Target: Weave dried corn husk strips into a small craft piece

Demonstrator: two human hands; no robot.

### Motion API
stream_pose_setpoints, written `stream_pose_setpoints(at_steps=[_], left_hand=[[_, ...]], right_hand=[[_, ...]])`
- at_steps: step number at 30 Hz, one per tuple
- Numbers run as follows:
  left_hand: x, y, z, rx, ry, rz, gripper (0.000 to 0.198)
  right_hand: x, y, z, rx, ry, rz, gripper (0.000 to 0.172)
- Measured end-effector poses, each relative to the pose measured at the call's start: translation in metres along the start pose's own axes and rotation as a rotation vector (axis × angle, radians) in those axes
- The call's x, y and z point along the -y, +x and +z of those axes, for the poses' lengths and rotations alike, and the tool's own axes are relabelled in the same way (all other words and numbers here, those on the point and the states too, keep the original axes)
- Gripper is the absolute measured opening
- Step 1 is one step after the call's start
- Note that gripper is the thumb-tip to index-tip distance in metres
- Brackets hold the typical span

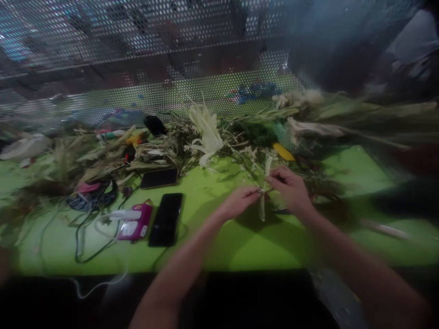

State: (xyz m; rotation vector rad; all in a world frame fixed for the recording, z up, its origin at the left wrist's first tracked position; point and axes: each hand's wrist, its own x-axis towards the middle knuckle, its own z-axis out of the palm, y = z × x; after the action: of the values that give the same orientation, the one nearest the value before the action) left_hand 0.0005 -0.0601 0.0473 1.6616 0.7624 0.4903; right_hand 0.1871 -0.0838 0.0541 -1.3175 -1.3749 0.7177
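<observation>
My left hand (240, 200) and my right hand (291, 188) meet over the green table (240, 246). Both pinch a pale leaf strip (262, 201) that hangs down between them, its upper end running up toward the plant pile. The fingers of each hand are closed on the strip. A heap of green and dried leaves and stems (212, 132) lies right behind the hands.
Two dark phones (166, 218) (158, 178) lie left of my hands, beside a pink power bank (135, 223) with white and dark cables (82, 237). A yellow object (283, 151) sits in the leaves. A perforated metal screen (137, 50) stands behind the table.
</observation>
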Motion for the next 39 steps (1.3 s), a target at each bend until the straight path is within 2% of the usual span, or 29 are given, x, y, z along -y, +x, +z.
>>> stream_pose_setpoints(at_steps=[3,8,11,14,17,23,30,34,36,39], left_hand=[[0.004,0.001,0.001,-0.026,-0.048,-0.006,0.028],[0.011,0.005,0.005,-0.236,-0.226,-0.031,0.024],[0.012,0.007,0.006,-0.330,-0.321,-0.021,0.021],[0.009,0.007,0.006,-0.358,-0.363,-0.025,0.018],[0.006,0.006,0.005,-0.356,-0.371,-0.035,0.018],[0.006,0.005,0.002,-0.379,-0.499,-0.131,0.023],[0.018,0.004,-0.001,-0.420,-0.598,-0.154,0.028],[0.014,0.005,0.001,-0.450,-0.576,-0.138,0.027],[0.010,0.005,0.002,-0.470,-0.515,-0.123,0.027],[0.008,0.005,0.006,-0.463,-0.395,-0.087,0.030]], right_hand=[[0.003,0.000,-0.001,-0.008,-0.031,0.025,0.015],[0.009,-0.003,-0.004,-0.044,-0.165,0.086,0.026],[0.008,-0.006,0.001,0.126,-0.193,0.103,0.028],[0.003,-0.007,0.008,0.321,-0.083,0.186,0.031],[-0.002,-0.006,0.011,0.381,0.032,0.243,0.030],[-0.001,-0.003,0.003,0.366,-0.151,0.134,0.018],[0.005,-0.001,-0.003,0.346,-0.247,0.119,0.015],[0.001,0.001,-0.004,0.336,-0.306,0.089,0.014],[0.001,0.000,-0.003,0.319,-0.274,0.075,0.013],[0.002,-0.002,0.001,0.340,-0.073,0.171,0.030]])
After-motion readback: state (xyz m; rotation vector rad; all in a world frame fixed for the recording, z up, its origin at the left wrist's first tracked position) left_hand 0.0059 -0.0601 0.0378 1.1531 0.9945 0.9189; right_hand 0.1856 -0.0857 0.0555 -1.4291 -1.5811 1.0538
